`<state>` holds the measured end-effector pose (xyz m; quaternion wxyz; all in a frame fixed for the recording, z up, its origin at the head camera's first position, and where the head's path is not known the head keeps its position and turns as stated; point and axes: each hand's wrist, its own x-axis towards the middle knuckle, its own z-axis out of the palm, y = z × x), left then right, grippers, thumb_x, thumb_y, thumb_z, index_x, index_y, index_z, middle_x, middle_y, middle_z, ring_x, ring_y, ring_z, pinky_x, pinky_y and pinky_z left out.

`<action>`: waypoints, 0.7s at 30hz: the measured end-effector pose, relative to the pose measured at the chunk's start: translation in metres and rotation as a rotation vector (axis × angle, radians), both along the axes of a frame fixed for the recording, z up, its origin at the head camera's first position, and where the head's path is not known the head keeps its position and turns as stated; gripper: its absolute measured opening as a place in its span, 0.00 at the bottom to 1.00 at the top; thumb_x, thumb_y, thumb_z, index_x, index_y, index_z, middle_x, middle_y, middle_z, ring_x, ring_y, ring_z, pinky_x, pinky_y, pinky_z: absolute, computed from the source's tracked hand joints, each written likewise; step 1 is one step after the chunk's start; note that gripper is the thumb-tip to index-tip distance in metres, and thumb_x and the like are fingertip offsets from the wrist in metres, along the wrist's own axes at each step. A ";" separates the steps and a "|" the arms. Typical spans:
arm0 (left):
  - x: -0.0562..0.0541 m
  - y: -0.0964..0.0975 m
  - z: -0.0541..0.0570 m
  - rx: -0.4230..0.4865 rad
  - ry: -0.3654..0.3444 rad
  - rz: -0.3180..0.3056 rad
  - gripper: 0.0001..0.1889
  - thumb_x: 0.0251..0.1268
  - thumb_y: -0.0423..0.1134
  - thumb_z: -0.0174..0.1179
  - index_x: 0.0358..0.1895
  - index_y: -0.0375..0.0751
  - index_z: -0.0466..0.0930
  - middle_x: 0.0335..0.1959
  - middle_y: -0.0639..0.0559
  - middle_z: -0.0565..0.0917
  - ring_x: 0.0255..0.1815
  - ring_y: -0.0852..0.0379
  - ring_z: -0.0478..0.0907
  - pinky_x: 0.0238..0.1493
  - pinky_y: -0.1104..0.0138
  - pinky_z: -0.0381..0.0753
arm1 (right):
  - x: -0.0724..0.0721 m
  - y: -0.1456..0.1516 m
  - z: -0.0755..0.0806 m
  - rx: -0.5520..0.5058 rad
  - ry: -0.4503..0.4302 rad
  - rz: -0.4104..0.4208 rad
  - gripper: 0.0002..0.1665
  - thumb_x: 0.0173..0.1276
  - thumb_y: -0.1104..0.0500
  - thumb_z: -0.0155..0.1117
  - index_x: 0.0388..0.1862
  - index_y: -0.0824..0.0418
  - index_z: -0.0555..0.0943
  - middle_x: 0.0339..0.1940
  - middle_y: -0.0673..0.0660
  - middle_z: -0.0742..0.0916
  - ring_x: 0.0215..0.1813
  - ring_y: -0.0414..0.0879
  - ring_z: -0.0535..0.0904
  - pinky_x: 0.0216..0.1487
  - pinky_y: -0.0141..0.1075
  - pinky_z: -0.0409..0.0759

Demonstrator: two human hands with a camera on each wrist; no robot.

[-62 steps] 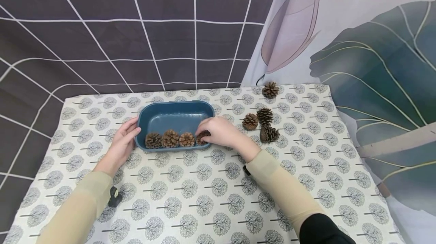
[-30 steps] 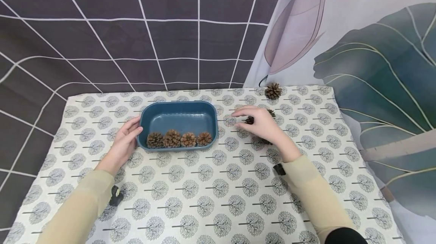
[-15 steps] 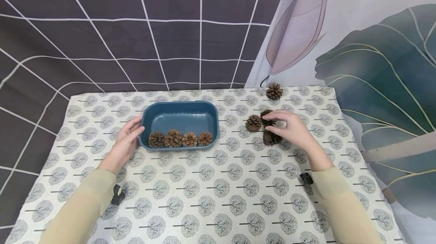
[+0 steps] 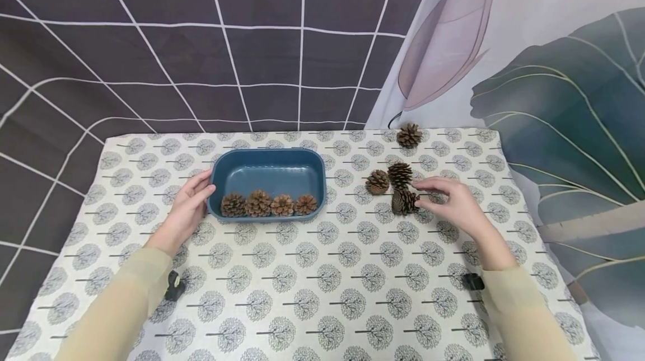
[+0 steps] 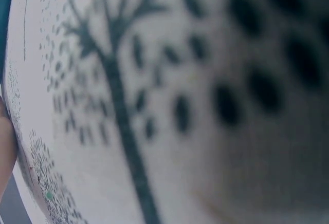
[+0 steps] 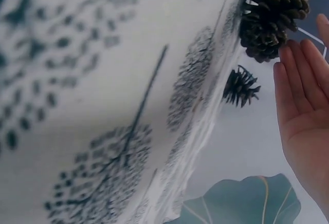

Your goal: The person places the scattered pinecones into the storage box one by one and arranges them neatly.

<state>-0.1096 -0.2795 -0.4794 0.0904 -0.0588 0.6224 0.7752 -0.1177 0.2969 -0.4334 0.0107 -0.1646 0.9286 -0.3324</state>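
In the head view my left hand [image 4: 187,207] rests against the left end of a dark blue plastic bin [image 4: 269,155], thumb and fingertips at its rim. Several brown pine cones line the bin's near side, among them a pine cone [image 4: 305,204] at the right end. My right hand [image 4: 456,204] is beside a cluster on the table, thumb and fingers spread apart. Its thumb tip is at the right side of the nearest pine cone [image 4: 403,202]; whether they touch I cannot tell. In the right wrist view the fingers [image 6: 300,80] look straight, close to the cones.
Two more pine cones, the left one [image 4: 377,182] and the upper one [image 4: 400,173], adjoin the nearest cone. Another pine cone [image 4: 409,136] stands at the table's back edge. A tree-print cloth [image 4: 282,305] covers the table. Dark grid curtain [image 4: 262,70] hangs behind.
My right hand has let go of a pine cone inside the bin and moved right, over and then past the table cluster to its right side. My left hand stays at the bin.
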 end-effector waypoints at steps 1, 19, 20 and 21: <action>0.000 0.000 0.000 -0.005 -0.003 -0.001 0.20 0.82 0.31 0.55 0.68 0.57 0.76 0.60 0.75 0.81 0.63 0.78 0.78 0.72 0.82 0.74 | 0.001 0.002 -0.001 0.002 -0.015 -0.003 0.25 0.63 0.63 0.80 0.60 0.63 0.86 0.62 0.65 0.89 0.63 0.63 0.83 0.71 0.64 0.76; 0.000 0.000 0.003 0.017 -0.031 0.012 0.20 0.82 0.30 0.55 0.66 0.59 0.78 0.59 0.76 0.82 0.63 0.78 0.78 0.78 0.78 0.69 | -0.002 0.009 -0.011 0.007 -0.141 0.019 0.34 0.61 0.60 0.82 0.66 0.64 0.82 0.66 0.69 0.85 0.67 0.69 0.80 0.74 0.69 0.72; 0.000 0.001 0.003 0.021 -0.028 0.011 0.20 0.82 0.30 0.55 0.65 0.60 0.78 0.59 0.76 0.82 0.63 0.78 0.78 0.78 0.78 0.69 | -0.003 0.009 -0.011 0.006 -0.148 0.018 0.34 0.61 0.60 0.82 0.66 0.64 0.82 0.66 0.68 0.85 0.67 0.68 0.81 0.74 0.69 0.72; -0.001 0.000 0.002 0.023 -0.026 0.009 0.20 0.82 0.30 0.55 0.64 0.61 0.79 0.59 0.75 0.82 0.63 0.78 0.78 0.78 0.78 0.70 | -0.003 0.009 -0.011 0.008 -0.156 0.020 0.34 0.61 0.60 0.82 0.66 0.64 0.82 0.66 0.69 0.85 0.66 0.68 0.81 0.74 0.68 0.74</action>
